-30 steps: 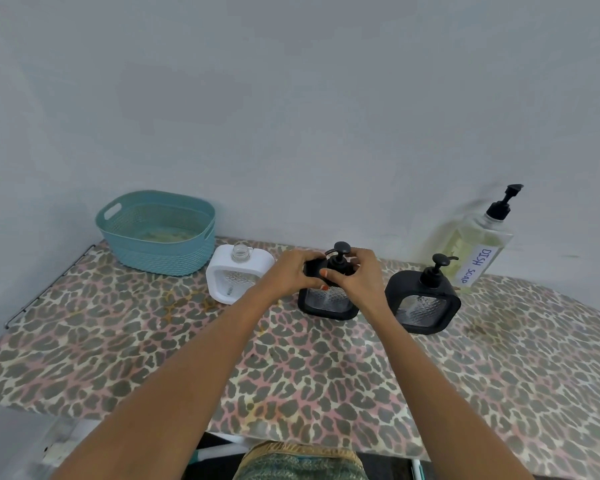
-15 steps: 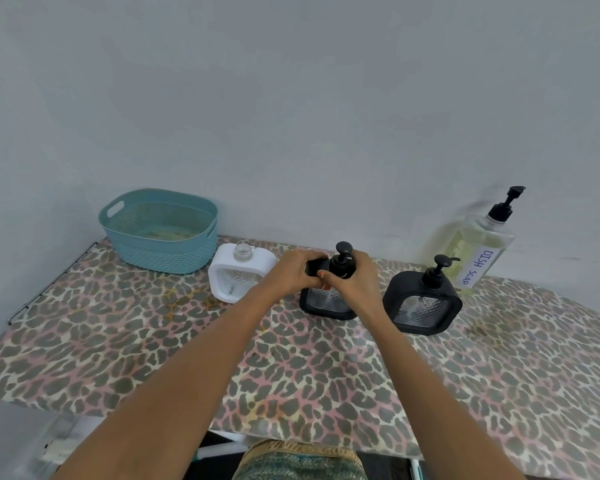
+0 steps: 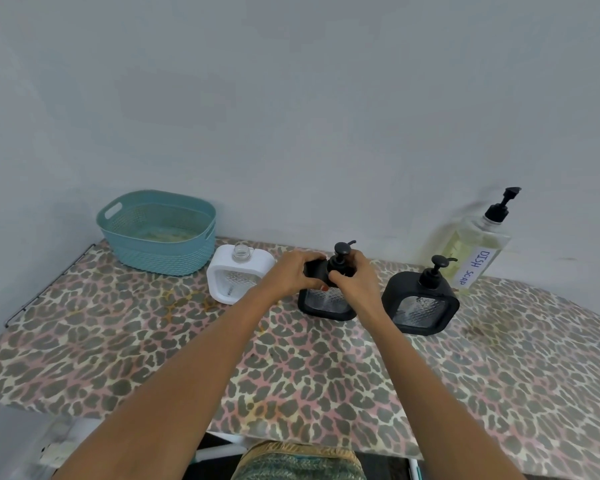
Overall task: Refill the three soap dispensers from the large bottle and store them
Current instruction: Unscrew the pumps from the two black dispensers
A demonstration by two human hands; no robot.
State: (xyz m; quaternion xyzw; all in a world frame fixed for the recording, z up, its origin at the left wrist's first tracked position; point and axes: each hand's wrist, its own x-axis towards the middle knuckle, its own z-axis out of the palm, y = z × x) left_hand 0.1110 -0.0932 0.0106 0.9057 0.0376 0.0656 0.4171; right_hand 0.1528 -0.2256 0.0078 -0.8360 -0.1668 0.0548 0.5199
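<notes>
Right of the teal basket at the table's back-left edge and the capless white dispenser, the left hand grips the middle black dispenser and the right hand pinches its pump, unchanged from before, second black dispenser and large bottle beyond, bare cloth in front.

Basket, three dispensers and bottle line the back; table front passable.

Teal basket; white dispenser; black dispensers; leopard-print table.
</notes>
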